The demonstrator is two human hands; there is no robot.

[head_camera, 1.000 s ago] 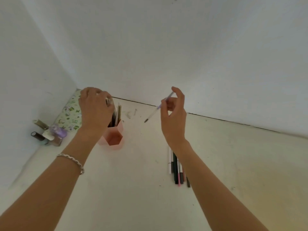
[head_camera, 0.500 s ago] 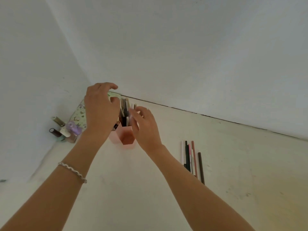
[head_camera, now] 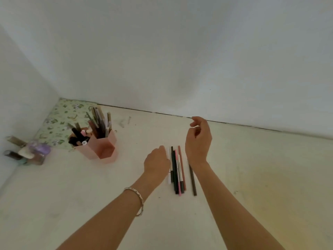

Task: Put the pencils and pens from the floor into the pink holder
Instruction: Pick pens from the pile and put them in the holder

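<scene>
low in the frame's centre, a bundle of pencils and pens [head_camera: 177, 170] lies on the floor [head_camera: 90, 195]. the left hand [head_camera: 156, 164], bracelet [head_camera: 139, 199] on its wrist, reaches down just left of them, fingers curled; whether it touches one i cannot tell. the right hand [head_camera: 198, 141] hovers above, loosely curled, empty. at centre left stands the pink holder [head_camera: 102, 147], already stocked.

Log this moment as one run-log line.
left hand: empty, reaching beside floor pens | right hand: empty, raised above them | pink holder: partly filled, upright | step: next pickup
</scene>
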